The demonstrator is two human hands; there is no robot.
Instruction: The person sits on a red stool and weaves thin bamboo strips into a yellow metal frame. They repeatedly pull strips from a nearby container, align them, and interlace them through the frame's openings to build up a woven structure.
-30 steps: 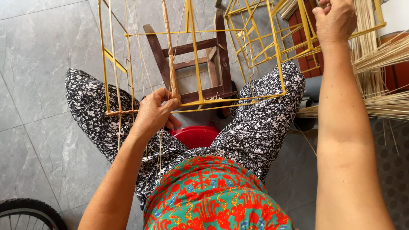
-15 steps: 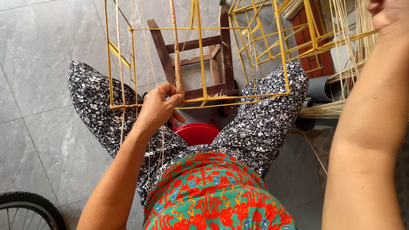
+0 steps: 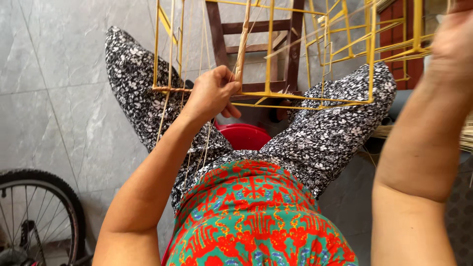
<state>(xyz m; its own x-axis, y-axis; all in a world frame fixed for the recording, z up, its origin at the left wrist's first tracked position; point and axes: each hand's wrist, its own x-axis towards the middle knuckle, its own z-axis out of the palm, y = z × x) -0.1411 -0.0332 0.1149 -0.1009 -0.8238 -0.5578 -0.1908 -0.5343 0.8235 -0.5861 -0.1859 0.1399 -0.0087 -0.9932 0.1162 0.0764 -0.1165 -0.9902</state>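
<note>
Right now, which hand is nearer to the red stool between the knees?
Left. The left hand grips the yellow frame just above the red stool. The right hand, blurred at the upper right edge, is raised far off to the side.

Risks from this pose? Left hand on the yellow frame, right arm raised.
1. The left hand alone pinches the fibre-wrapped upright of the yellow wire frame, which rests across the knees; it could tip or slide off.
2. Loose straw strands trail past the left forearm and may snag or slacken.
3. The right hand is blurred at the picture's edge, so its grip cannot be judged.
</note>
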